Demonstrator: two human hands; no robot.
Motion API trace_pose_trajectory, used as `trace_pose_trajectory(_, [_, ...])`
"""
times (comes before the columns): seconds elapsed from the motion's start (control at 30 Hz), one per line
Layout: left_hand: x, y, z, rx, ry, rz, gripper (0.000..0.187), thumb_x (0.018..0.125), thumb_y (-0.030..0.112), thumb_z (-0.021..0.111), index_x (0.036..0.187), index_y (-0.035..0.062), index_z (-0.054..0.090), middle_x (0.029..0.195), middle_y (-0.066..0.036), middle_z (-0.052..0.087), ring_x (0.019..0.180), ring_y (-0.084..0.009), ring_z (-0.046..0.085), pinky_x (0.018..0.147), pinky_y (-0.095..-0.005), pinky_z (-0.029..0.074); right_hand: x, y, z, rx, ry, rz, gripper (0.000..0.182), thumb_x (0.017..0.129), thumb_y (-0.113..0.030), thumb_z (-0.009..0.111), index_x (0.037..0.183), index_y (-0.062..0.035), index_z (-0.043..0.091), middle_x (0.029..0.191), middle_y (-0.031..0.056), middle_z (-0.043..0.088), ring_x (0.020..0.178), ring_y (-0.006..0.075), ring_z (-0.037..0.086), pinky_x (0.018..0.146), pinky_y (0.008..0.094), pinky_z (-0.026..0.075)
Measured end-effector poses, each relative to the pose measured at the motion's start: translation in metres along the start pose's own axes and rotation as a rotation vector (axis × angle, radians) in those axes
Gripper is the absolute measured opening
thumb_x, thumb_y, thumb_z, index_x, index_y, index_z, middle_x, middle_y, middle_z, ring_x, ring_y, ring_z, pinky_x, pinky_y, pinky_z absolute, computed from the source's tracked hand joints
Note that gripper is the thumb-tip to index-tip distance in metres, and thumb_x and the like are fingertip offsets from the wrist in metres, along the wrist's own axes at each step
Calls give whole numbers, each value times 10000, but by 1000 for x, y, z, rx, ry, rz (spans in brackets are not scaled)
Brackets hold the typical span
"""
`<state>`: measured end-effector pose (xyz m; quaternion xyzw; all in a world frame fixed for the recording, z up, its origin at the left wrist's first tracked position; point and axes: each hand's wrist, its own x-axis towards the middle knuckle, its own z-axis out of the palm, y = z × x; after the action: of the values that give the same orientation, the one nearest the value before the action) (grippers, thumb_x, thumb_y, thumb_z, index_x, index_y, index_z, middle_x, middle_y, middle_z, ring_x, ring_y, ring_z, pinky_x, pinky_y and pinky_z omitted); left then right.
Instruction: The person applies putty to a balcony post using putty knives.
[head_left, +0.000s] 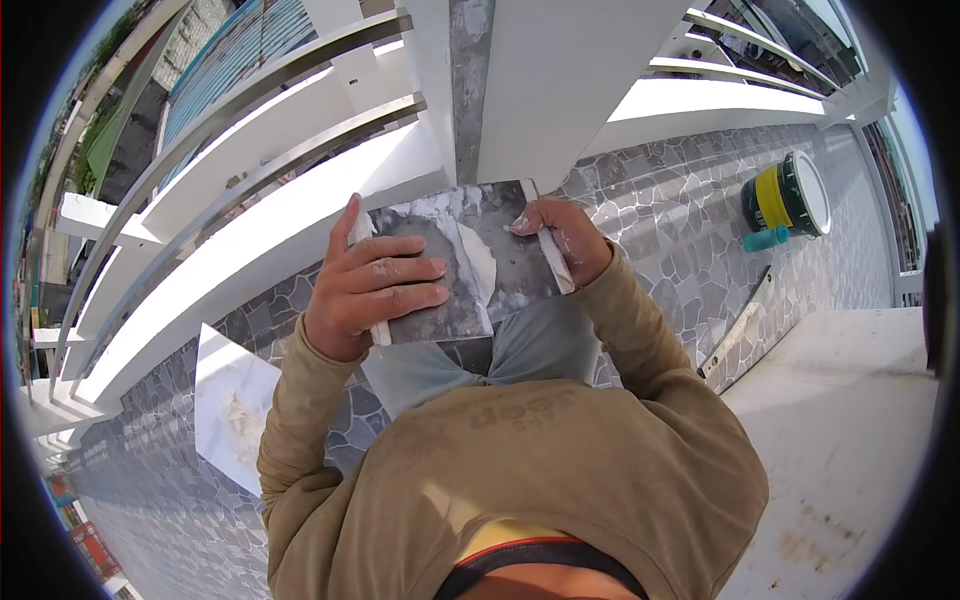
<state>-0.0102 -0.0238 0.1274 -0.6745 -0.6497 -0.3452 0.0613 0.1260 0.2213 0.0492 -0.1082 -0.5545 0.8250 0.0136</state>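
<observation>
Two wide grey putty blades meet edge to edge in front of my body, each with a pale strip along its outer side. A thick ridge of white putty lies where they meet, with more smears over the grey faces. My left hand grips the left blade by its outer side, several fingers stretched across its face. On the other side, my right hand holds the right blade at its upper outer corner, thumb on top. Both hands carry white specks.
A green bucket with a yellow band and a teal roll-shaped object stand on the stone-patterned floor. A long straightedge lies at right. White railings and a pillar rise ahead. A smeared white board lies left.
</observation>
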Motion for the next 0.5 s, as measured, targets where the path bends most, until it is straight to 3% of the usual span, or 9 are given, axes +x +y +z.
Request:
trace_pose_trajectory(0.07, [-4,-4,-9,13,-3,9,229,667,91,710,851,226,695,942,58,678,994,-166,609,1112,-546,151,-7,-10,8,142,106,68,129,764,-56,559,890,-28,550,863,51,561,803,123,546,786,279,470])
trace_pose_trajectory(0.13, [-9,-12,-13,-31,-60,-105,287,646,59,726,879,222,692,927,45,678,972,-190,618,1101,-557,182,-19,-51,28,572,230,241,162,751,-91,547,888,-8,568,821,69,579,742,163,576,738,301,507])
trace_pose_trajectory(0.23, [1,-24,-19,-357,438,-358,212,797,59,661,1001,116,652,966,-27,667,932,-166,614,944,-387,408,-19,-20,-19,440,279,80,177,722,-94,536,858,9,587,796,77,592,713,184,584,713,312,515])
trace_pose_trajectory(0.27, [10,-19,-30,-502,643,-459,187,855,72,625,1043,73,632,974,-50,659,915,-148,604,864,-311,462,-19,-15,-23,452,286,141,181,715,-89,534,857,11,587,797,74,592,715,183,583,723,305,510])
trace_pose_trajectory(0.33, [49,-21,-64,-469,837,-304,209,913,108,570,1099,14,594,966,-60,640,902,-112,567,764,-226,457,-20,4,-35,411,299,188,197,708,-83,534,869,15,593,797,74,598,721,184,585,735,303,503])
trace_pose_trajectory(0.4, [88,-30,-100,-200,969,-78,207,916,91,562,1100,4,598,926,-46,629,876,-96,557,762,-226,459,-22,18,-47,430,253,239,185,719,-81,537,867,16,590,819,92,607,734,195,595,744,311,509])
trace_pose_trajectory(0.47, [127,-37,-132,-149,1039,7,316,896,142,603,1149,-45,572,978,-82,645,888,-143,593,803,-258,472,-31,25,-54,418,261,217,193,731,-78,528,883,25,587,849,105,607,742,212,602,763,325,515])
trace_pose_trajectory(0.5, [148,-58,-148,-42,1008,198,306,902,120,580,1186,6,566,1013,-87,651,898,-168,616,820,-280,490,-35,29,-59,422,262,168,198,731,-72,516,890,27,582,854,108,605,746,218,603,768,332,517])
